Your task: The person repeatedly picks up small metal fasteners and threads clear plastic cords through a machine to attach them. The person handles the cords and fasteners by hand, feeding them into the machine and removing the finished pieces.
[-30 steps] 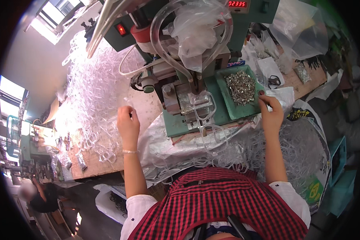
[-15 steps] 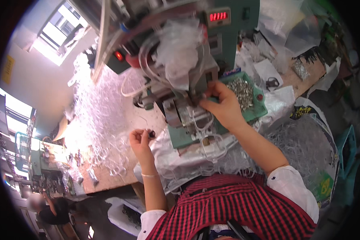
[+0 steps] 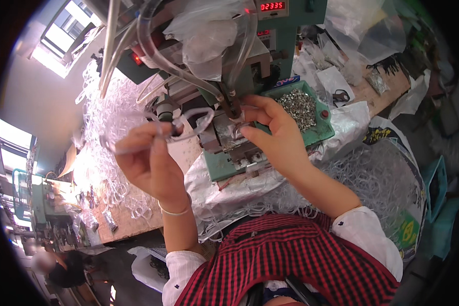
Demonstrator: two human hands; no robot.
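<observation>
My left hand is raised at the left of a green bench press machine. Its fingers are closed on a clear plastic strap, whose loops are smeared by motion. A small dark thing shows at its fingertips; I cannot tell what it is. My right hand reaches to the machine's work spot, beneath the metal press head. Thumb and fingers curl around a small shiny piece there, partly hidden by the fingers and too small to name.
A green tray of small metal parts stands right of the machine. Clear straps heap up on the left of the bench, and more fill a sack at the right. Black-handled scissors lie behind the tray.
My left hand has risen and now holds the clear strap. The strap that hung at the machine's front is gone from there. My right hand stays at the work spot.
</observation>
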